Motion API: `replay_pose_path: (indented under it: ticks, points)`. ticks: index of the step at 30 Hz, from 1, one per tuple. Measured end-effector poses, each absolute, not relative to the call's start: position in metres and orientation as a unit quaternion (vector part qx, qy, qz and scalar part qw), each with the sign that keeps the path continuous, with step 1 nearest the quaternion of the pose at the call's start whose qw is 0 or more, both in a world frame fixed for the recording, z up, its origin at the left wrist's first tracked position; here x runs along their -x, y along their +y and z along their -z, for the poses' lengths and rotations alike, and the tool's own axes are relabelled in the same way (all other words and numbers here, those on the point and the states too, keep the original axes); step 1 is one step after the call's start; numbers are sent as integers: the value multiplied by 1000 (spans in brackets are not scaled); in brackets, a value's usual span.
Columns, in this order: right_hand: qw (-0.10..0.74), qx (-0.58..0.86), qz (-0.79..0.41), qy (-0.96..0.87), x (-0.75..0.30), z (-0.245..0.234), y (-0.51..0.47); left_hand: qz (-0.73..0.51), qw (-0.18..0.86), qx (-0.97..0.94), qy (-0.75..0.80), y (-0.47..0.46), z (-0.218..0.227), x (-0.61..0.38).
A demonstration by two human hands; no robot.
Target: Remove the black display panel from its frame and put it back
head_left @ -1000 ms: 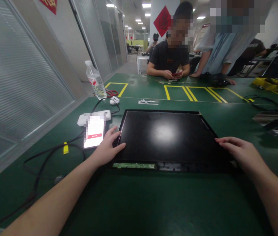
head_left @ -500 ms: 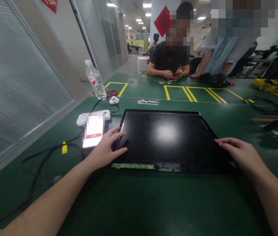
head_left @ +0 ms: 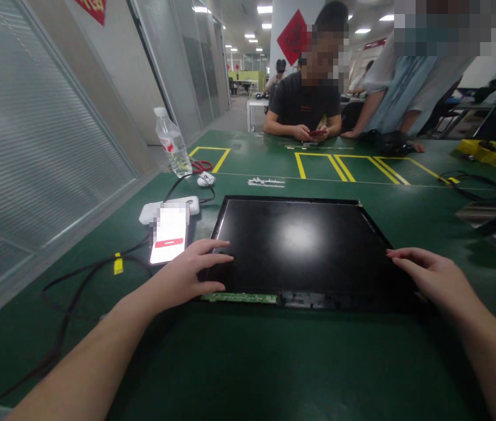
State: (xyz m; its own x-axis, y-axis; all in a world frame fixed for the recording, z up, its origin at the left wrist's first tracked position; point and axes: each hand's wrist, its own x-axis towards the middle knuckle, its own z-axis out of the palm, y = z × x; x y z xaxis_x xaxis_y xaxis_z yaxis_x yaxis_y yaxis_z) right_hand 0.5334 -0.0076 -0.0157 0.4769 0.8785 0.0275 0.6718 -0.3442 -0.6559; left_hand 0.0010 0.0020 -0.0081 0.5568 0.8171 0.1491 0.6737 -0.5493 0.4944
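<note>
A black display panel (head_left: 265, 245) lies flat on the green table, a ceiling light mirrored in its glossy face. Along its near edge runs a strip of green circuit board (head_left: 243, 298). My left hand (head_left: 193, 266) is at the panel's left edge, fingers spread and reaching over the border, with nothing held in it. On the right side, my right hand (head_left: 432, 272) has thumb and fingers pinched together at the panel's edge. The underside of the panel and what lies beneath the right fingers are hidden.
Left of the panel lie a lit phone (head_left: 169, 234), a white power strip (head_left: 147, 213) and black cables (head_left: 68, 316). Farther back are a water bottle (head_left: 173, 146), red-handled scissors (head_left: 202, 166) and thin pale strips (head_left: 265, 183). Two people (head_left: 305, 108) are across the table.
My left hand has slid slightly toward me along the panel's left edge, its fingers still spread. My right hand keeps its pinch at the right edge. The view has shifted slightly.
</note>
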Motion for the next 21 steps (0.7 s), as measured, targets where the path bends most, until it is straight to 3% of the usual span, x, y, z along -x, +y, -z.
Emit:
replay_pose_path:
  ticks: [3,21]
  points:
    - [308,816,-222,-435,-528,12,-10,-176,192,-874,411,1,8,-1]
    - [295,826,-220,-427,-522,5,-10,-198,107,-918,327,-3,6,-10]
